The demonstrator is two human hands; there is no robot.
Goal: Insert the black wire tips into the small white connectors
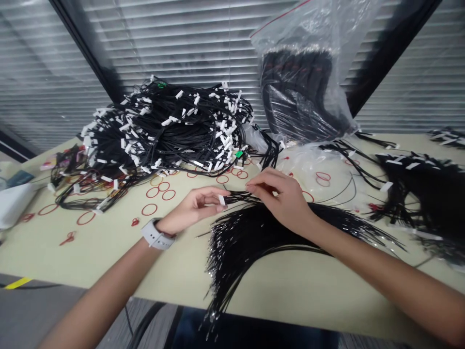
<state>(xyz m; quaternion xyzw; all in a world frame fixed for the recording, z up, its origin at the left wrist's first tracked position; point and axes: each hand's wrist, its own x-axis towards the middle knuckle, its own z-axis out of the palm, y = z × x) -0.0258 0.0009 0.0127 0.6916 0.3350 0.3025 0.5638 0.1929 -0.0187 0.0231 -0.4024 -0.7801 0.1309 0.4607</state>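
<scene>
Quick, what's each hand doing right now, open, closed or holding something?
Left hand: closed, holding a white connector on black wires.
Right hand: closed in a pinch at those wires; whether it grips one cannot be told.

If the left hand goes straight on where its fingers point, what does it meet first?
Probably the black wires just ahead, then the right hand, though depth is unclear.

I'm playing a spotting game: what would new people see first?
Probably the heap of black cables with white tags, in front of the blinds. Then the shiny plastic bag to its right, and, in the middle, the left hand holding dark strands beside the right hand.
</scene>
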